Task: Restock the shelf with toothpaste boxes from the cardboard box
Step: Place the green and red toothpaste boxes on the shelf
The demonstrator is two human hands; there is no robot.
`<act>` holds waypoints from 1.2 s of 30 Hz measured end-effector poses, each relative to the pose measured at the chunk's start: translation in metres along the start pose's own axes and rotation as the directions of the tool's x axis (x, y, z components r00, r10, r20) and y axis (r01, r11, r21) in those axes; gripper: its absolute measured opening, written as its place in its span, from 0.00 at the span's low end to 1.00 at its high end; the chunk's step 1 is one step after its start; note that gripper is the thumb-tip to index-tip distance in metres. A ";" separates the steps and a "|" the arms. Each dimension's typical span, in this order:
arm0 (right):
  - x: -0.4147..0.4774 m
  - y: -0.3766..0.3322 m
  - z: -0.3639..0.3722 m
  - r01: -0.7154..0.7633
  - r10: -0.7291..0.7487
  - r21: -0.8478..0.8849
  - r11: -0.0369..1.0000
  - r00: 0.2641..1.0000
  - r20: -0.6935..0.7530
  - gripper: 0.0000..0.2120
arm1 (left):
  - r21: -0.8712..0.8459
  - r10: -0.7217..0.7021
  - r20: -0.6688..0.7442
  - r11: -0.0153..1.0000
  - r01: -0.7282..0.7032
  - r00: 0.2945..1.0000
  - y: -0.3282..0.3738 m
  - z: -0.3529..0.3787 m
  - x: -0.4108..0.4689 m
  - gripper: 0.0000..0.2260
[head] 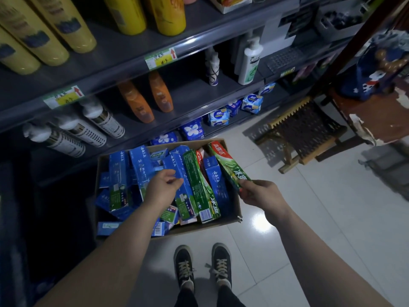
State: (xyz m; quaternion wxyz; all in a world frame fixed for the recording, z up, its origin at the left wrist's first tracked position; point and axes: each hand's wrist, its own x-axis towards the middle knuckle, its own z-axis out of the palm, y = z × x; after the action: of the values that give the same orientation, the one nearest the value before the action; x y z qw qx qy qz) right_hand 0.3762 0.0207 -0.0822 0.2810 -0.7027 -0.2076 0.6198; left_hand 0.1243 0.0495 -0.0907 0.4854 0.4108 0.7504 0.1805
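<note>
A long green and red toothpaste box [229, 166] is held at its near end by the right hand [259, 193]. It is pinched between the thumb and the bent fingers. The far end of this box is pointed up and away, over the right side of the cardboard box [235, 207].

The left hand [162, 185] is held low over the pile inside the cardboard box. Its fingers are loosely bent, and nothing is seen to be held in it. The fingertips are just by a blue toothpaste box [177, 165]; it cannot be told if that box is touched.

The cardboard box is filled with many toothpaste boxes [141, 167], mostly blue, with a few green ones. They are piled in a jumble, some standing and some leaning.

The cardboard box is set on a floor of shiny white tiles [309, 207], right up against a dark grey shelf [124, 63]. Two dark shoes [183, 267] are seen on the tiles just behind the box.

On the shelf, big yellow bottles [66, 23] are stood at the top. Orange bottles [137, 103] and white pump bottles [97, 120] are kept lower down. Blue and white packs [218, 117] are lined up on the lowest level. Green and yellow price tags [161, 57] are stuck on the shelf edges.

A small wooden stool [305, 134] is placed on the floor to the right. The room is dim.
</note>
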 end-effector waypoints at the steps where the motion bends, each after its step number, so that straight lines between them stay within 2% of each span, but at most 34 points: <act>1: -0.003 -0.001 -0.005 0.011 -0.011 0.009 1.000 1.000 0.013 0.13 | 0.029 0.010 -0.002 1.000 -0.010 1.000 0.003 0.002 0.004 0.20; 4: -0.011 -0.006 -0.019 0.049 -0.051 0.043 0.998 0.997 0.053 0.07 | 0.202 0.046 0.004 0.978 -0.046 0.999 0.012 0.008 0.020 0.28; 8: -0.010 -0.008 -0.028 0.075 -0.081 0.081 0.994 0.994 0.075 0.04 | 0.511 0.106 0.046 0.852 -0.114 0.993 0.031 0.018 0.040 0.34; 11: -0.003 -0.005 -0.027 0.075 -0.081 0.066 0.995 0.993 0.086 0.07 | 0.639 0.155 0.142 0.740 -0.210 0.978 0.045 0.028 0.052 0.35; 13: 0.001 0.000 -0.025 0.081 -0.087 0.068 0.994 0.992 0.086 0.15 | 0.708 0.141 0.192 0.665 -0.237 0.971 0.050 0.036 0.062 0.35; 15: 0.005 0.006 -0.025 0.094 -0.100 0.072 0.993 0.992 0.081 0.21 | 0.747 0.106 0.218 0.622 -0.236 0.970 0.053 0.043 0.071 0.33; 17: 0.009 0.009 -0.025 0.114 -0.121 0.079 0.990 0.989 0.085 0.21 | 0.763 0.076 0.235 0.603 -0.233 0.969 0.056 0.049 0.075 0.29; 21: 0.014 0.013 -0.024 0.132 -0.144 0.138 0.982 0.986 0.084 0.21 | 0.736 0.085 0.220 0.639 -0.223 0.972 0.058 0.050 0.071 0.23; 24: 0.015 0.014 -0.024 0.146 -0.157 0.152 0.978 0.986 0.062 0.17 | 0.684 0.124 0.183 0.696 -0.217 0.975 0.055 0.047 0.065 0.23; 29: 0.012 0.013 -0.026 0.175 -0.181 0.141 0.974 0.983 0.031 0.17 | 0.444 0.134 0.177 0.873 -0.201 0.975 0.055 0.041 0.054 0.21; 31: 0.010 0.010 -0.025 0.168 -0.179 0.181 0.969 0.983 0.048 0.16 | 0.333 0.114 0.170 0.928 -0.166 0.979 0.056 0.036 0.049 0.23; 34: 0.008 0.003 -0.021 0.123 -0.147 0.293 0.948 0.987 0.060 0.17 | 0.169 0.051 0.147 0.983 -0.076 0.988 0.058 0.023 0.043 0.31; 36: 0.004 -0.006 -0.017 0.104 -0.144 0.332 0.937 0.985 0.097 0.15 | 0.082 0.008 0.128 0.996 -0.019 0.992 0.061 0.010 0.035 0.30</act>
State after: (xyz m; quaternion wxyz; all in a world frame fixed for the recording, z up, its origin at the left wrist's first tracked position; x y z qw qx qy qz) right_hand 0.3942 0.0257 -0.0801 0.4189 -0.5937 -0.1625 0.6675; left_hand 0.1535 0.1120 -0.0753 0.5137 0.4465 0.7217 0.1258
